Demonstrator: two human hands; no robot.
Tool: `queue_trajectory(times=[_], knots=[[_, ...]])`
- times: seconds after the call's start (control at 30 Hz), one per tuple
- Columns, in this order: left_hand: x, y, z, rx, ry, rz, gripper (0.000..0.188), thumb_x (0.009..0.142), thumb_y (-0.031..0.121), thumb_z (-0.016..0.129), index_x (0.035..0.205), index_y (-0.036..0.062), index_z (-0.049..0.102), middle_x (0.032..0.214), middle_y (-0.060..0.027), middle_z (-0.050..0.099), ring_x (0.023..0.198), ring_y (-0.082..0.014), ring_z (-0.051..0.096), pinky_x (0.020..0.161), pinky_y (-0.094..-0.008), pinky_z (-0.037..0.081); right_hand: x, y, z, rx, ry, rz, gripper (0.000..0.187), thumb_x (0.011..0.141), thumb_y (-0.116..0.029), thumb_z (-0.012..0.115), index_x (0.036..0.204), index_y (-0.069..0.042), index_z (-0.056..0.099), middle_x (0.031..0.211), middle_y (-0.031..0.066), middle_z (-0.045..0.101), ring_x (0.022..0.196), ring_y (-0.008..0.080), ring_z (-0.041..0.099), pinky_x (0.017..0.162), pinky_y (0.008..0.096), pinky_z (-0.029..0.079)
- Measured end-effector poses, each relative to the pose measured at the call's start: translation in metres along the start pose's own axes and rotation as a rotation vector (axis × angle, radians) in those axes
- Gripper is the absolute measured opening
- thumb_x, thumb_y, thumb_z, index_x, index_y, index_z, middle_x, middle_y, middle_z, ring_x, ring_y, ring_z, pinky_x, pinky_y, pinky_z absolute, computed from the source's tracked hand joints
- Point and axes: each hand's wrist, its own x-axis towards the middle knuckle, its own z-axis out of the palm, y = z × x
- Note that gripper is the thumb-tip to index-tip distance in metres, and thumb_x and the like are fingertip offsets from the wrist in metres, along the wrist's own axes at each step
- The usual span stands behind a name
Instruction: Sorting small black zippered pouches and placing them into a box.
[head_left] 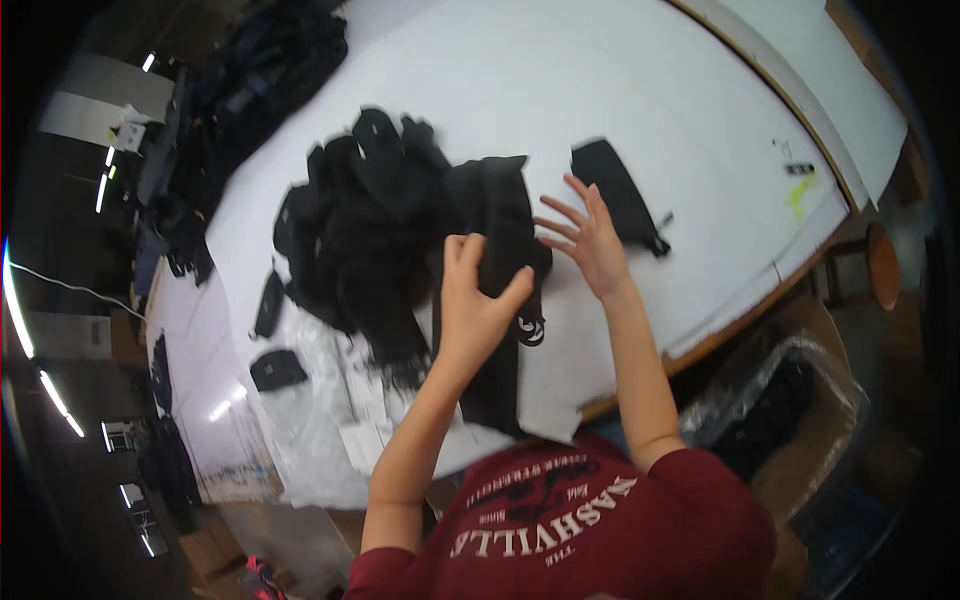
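Observation:
My left hand (475,300) is shut on a long black fabric piece (500,215) that runs from the table's middle down toward its near edge; black rings (531,330) hang from it just right of my thumb. My right hand (590,240) hovers to the right of that piece with fingers spread and nothing in it, its fingertips close to the fabric's right edge. A separate black fabric piece (617,195) lies flat on the white table (620,90) just beyond my right hand.
A heap of black fabric pieces (360,230) lies left of my hands. Clear plastic bags (300,430) and a small black pouch (275,368) sit lower left. A lined cardboard box (800,400) with dark items stands right of the table, beside a wooden stool (882,262).

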Motion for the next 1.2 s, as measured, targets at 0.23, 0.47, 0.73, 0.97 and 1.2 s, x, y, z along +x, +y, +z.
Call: queue_trajectory(times=[0.23, 0.47, 0.73, 0.97, 1.2], knots=[[-0.135, -0.031, 0.068, -0.604, -0.131, -0.249, 0.072, 0.081, 0.024, 0.074, 0.134, 0.0092, 0.027, 0.125, -0.0154, 0.036, 0.096, -0.0243, 0.052, 0.077, -0.0306, 0.047, -0.111, 0.025, -0.033, -0.716, -0.005, -0.263, 0.069, 0.088, -0.021, 0.065, 0.146, -0.012, 0.03, 0.143, 0.0189, 0.038, 0.13, 0.0266, 0.041, 0.105, 0.037, 0.033], [-0.132, -0.063, 0.086, -0.735, -0.09, -0.418, 0.072, 0.096, 0.034, 0.054, 0.149, 0.0149, 0.009, 0.144, -0.0188, 0.026, 0.13, -0.0244, 0.036, 0.106, -0.0325, 0.031, -0.154, 0.031, -0.046, -0.66, 0.165, -0.111, 0.071, 0.087, -0.032, 0.067, 0.145, -0.009, 0.033, 0.141, 0.023, 0.041, 0.131, 0.0292, 0.04, 0.105, 0.0413, 0.033], [-0.13, -0.06, 0.117, -0.912, 0.056, -0.477, 0.066, 0.094, 0.023, 0.058, 0.146, 0.0063, 0.022, 0.141, -0.0178, 0.036, 0.126, -0.0247, 0.041, 0.104, -0.0321, 0.033, -0.166, 0.041, -0.045, -0.746, 0.085, -0.176, 0.078, 0.082, -0.018, 0.072, 0.146, -0.009, 0.029, 0.136, 0.0243, 0.045, 0.128, 0.0309, 0.044, 0.104, 0.0393, 0.035], [-0.129, -0.067, 0.093, -0.685, 0.171, -0.445, 0.032, 0.089, 0.019, 0.065, 0.105, 0.0011, 0.045, 0.099, -0.0079, 0.051, 0.082, -0.0104, 0.051, 0.067, -0.0242, 0.043, -0.126, -0.021, -0.052, -1.66, 0.348, -0.79, 0.043, 0.084, -0.019, 0.067, 0.124, -0.008, 0.057, 0.116, 0.0104, 0.06, 0.093, 0.0236, 0.06, 0.083, 0.0322, 0.045], [-0.155, -0.042, 0.079, -1.008, 0.149, -0.604, 0.027, 0.09, 0.022, 0.064, 0.098, 0.0067, 0.043, 0.097, -0.0059, 0.05, 0.089, -0.0137, 0.056, 0.079, -0.0338, 0.05, -0.212, 0.002, 0.011, -1.266, 0.132, -0.263, 0.03, 0.086, -0.027, 0.066, 0.108, -0.007, 0.063, 0.106, 0.0106, 0.06, 0.058, 0.018, 0.061, 0.057, 0.0266, 0.048]])
